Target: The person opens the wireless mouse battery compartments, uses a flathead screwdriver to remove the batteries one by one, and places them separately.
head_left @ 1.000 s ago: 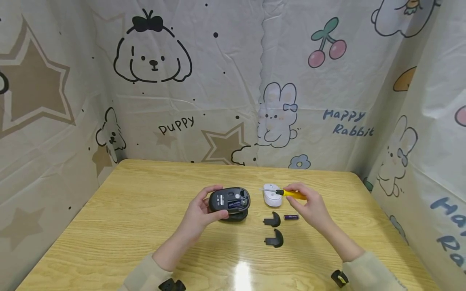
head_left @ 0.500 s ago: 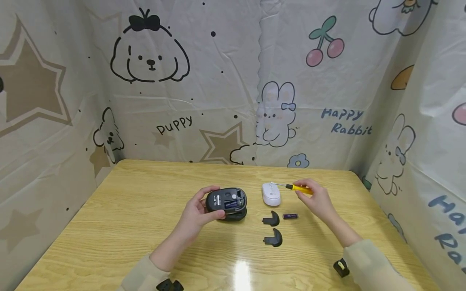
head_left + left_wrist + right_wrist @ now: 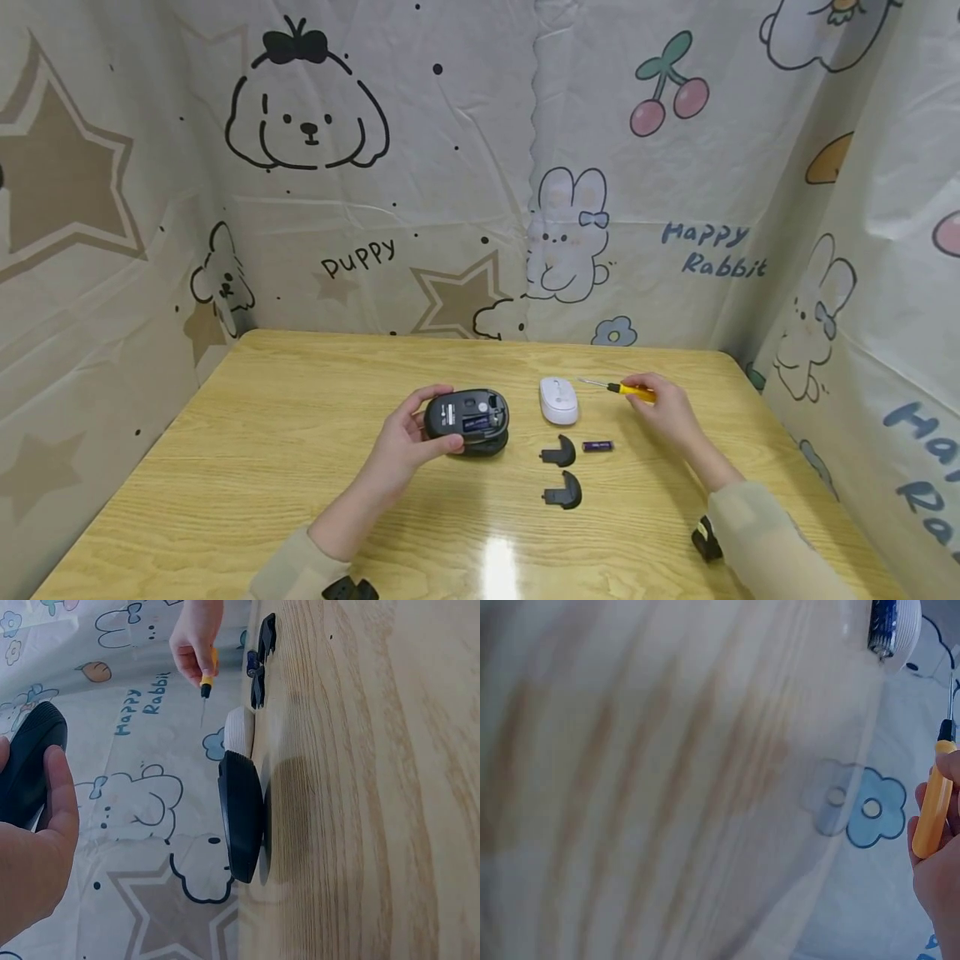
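My left hand (image 3: 405, 437) grips a black computer mouse (image 3: 451, 419), underside turned up; its compartment is uncovered and a dark battery (image 3: 476, 423) lies inside. Partly hidden beneath it in the head view, a second black mouse (image 3: 241, 821) sits on the table, apart from the held one in the left wrist view. My right hand (image 3: 666, 407) pinches the yellow handle of a screwdriver (image 3: 636, 392) above the table, its thin metal shaft pointing left. Just left of the screwdriver tip stands a white mouse (image 3: 558, 401).
Two black curved covers with tabs, an upper cover (image 3: 558, 451) and a lower cover (image 3: 564, 492), lie on the wooden table (image 3: 315, 400) between my hands. A loose purple battery (image 3: 597, 447) lies beside the upper one. A printed cloth (image 3: 450, 192) hangs behind the table.
My right hand has moved right with the screwdriver, whose tip was over the white mouse and is now to its right. My left hand keeps holding the black mouse nearly still.
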A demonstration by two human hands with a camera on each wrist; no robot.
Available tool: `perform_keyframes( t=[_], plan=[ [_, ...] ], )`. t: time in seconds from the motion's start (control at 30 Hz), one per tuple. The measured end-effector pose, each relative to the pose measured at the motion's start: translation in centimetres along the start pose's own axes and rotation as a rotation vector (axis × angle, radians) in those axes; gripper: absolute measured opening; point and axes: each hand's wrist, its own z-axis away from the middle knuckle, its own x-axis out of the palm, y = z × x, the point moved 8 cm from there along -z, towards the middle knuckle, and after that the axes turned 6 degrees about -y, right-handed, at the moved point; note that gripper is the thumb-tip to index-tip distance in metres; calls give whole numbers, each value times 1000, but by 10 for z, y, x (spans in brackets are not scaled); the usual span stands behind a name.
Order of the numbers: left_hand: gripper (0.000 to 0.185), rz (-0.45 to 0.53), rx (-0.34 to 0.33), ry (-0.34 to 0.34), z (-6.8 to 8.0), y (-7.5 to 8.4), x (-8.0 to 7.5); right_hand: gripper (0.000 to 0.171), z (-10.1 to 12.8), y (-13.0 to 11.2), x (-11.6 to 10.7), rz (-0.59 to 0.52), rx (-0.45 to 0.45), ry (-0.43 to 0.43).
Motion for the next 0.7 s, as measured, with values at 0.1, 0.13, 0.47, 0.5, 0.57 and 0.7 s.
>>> perform_keyframes(
  t=[0.1,0.13,0.47,0.5,0.57,0.7],
  plan=[
    [69,0,-3,-2,-1,0,1,17,-1,9,1,12,12,-20],
    [69,0,-3,-2,-1,0,1,17,-1,11,2,15,13,-27],
    [69,-7,-2,-9,-1,-1,1,16,-6,28,6,73,10,-88],
    [69,-7,-3,-10,-1,-1,1,16,-7,28,7,77,11,-102],
    [69,-8,-2,-13,-1,-1,1,15,-8,30,10,79,19,-131],
    [69,-7,0,-14,-1,0,0,14,-10,32,14,69,28,-179]
  ],
)
